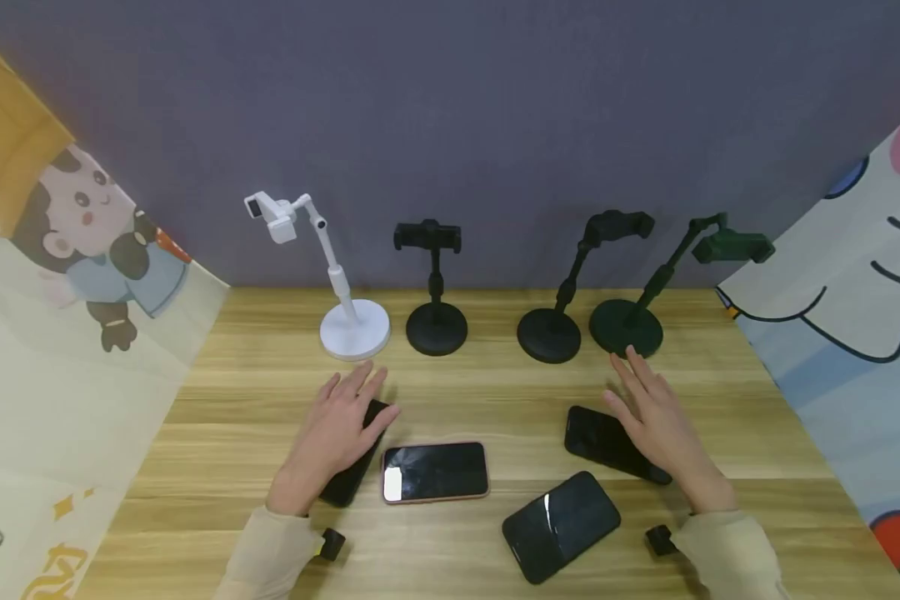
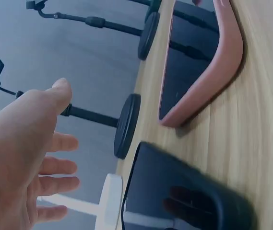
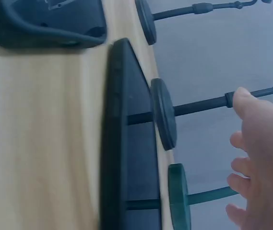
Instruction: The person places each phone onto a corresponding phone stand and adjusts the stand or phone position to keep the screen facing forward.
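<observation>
One dark phone lies on the table below the left hand and a second phone below the right hand, both hands being unclenched and empty; each phone seems stiff, slippery and breakable, better gripped by its long edges.

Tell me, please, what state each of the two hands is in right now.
Left hand: open, holding nothing, above a dark phone.
Right hand: open, holding nothing, above another dark phone.
</observation>
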Available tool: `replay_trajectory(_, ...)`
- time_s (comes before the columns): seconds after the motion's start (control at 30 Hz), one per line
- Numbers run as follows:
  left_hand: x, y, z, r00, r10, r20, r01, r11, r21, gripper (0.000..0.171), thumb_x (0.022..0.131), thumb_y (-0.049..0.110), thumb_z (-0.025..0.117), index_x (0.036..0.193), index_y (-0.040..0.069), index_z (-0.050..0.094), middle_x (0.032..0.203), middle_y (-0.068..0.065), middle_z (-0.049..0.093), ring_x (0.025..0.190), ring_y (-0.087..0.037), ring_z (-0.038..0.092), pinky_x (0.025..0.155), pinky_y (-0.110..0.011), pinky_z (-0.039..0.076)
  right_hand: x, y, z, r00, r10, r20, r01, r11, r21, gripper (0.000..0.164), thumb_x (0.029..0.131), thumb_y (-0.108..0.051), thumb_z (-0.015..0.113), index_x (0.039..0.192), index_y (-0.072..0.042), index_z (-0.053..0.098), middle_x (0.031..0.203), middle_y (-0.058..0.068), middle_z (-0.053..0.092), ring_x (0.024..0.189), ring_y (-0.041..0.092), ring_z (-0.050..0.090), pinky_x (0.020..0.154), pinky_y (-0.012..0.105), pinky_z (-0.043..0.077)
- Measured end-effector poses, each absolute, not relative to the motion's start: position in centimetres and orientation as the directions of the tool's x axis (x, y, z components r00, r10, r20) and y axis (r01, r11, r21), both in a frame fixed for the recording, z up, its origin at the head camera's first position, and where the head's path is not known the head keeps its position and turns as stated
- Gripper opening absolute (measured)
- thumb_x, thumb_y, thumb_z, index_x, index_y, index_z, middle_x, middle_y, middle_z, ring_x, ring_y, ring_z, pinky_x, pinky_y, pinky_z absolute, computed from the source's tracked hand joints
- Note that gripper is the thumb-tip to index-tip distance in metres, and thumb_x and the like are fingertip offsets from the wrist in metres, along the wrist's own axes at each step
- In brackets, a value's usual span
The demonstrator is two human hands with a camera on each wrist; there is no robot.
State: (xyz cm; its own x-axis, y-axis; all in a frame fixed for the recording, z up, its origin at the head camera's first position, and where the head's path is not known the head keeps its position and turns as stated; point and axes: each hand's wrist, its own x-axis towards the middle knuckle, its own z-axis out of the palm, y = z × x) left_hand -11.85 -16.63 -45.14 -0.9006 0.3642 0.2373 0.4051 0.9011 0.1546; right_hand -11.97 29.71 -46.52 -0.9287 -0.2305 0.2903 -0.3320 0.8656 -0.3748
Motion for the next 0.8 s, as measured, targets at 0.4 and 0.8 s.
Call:
replay_trajectory(0.4, -11.5, -14.1, -43.7, -0.875, 0.42, 0.241, 0.473, 0.847, 0.244, 0.064, 0.096, 0.058, 0.034, 0.138, 0.012, 0.051, 0.137, -0.012, 0.052, 0.119, -0.029, 0.051, 0.099, -0.047, 0.042, -12.8, 31.2, -44.3, -0.94, -0.102, 0.325, -0.271, 0.801, -0.533, 0.058, 0.098, -0.029, 0.049, 0.148, -0.004, 0.031, 0.153, 0.02, 0.024, 0.133, 0.045, 0.025, 0.098, 0.069, 0.026)
replay_trajectory(0.8, -11.4, -11.6, -43.2, -0.828, 0.49, 0.275, 0.55, 0.805, 0.224, 0.061, 0.097, 0.055, 0.036, 0.133, 0.011, 0.056, 0.132, -0.011, 0.056, 0.116, -0.026, 0.053, 0.097, -0.045, 0.044, -13.3, 32.1, -43.7, -0.93, 0.019, 0.367, -0.217, 0.779, -0.588, 0.053, 0.099, -0.029, 0.048, 0.143, -0.002, 0.039, 0.14, 0.029, 0.041, 0.125, 0.047, 0.037, 0.096, 0.066, 0.031)
